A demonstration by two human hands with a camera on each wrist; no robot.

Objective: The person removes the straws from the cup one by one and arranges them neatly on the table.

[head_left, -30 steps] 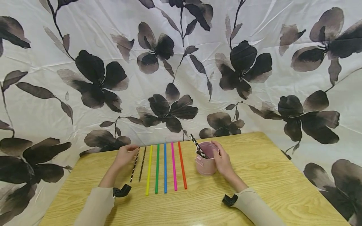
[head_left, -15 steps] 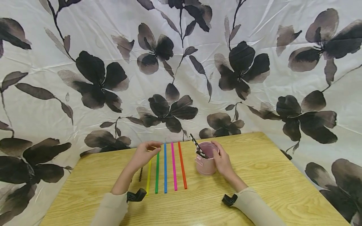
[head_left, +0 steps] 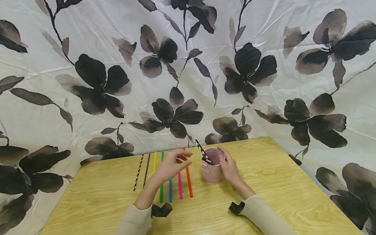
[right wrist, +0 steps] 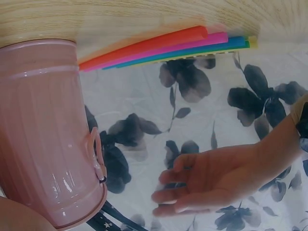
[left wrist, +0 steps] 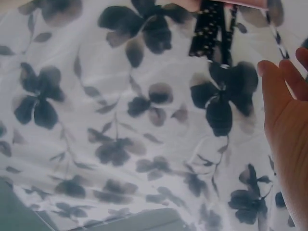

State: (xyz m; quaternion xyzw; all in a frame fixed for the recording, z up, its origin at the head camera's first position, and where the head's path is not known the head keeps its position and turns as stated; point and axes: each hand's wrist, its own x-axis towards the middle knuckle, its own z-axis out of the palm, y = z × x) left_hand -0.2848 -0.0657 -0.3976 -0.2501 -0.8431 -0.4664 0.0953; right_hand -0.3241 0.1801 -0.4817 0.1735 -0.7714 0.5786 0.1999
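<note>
My right hand (head_left: 230,164) grips the side of a pink metal bucket (head_left: 212,174), thumb near the rim. Inside the bucket lean a black-and-white striped straw (head_left: 200,147) and black patterned straws (head_left: 208,160). Left of the bucket hovers my left hand (head_left: 170,165), fingers loosely bent and apart, holding nothing. It partly covers a row of straws on the table: red (head_left: 189,181), pink (head_left: 180,186), blue (head_left: 170,191), green (head_left: 161,194) and yellow (head_left: 154,163). The right wrist view shows the left palm (right wrist: 211,175) turned towards the bucket.
Two black speckled straws (head_left: 138,173) lie at the row's left end. Behind the wooden table (head_left: 279,189) hangs a white cloth (head_left: 205,88) with dark flowers. Each wrist wears a black camera mount (head_left: 161,210).
My left hand has moved right from the speckled straws, across the coloured ones, to near the bucket. The right hand keeps its hold on the bucket.
</note>
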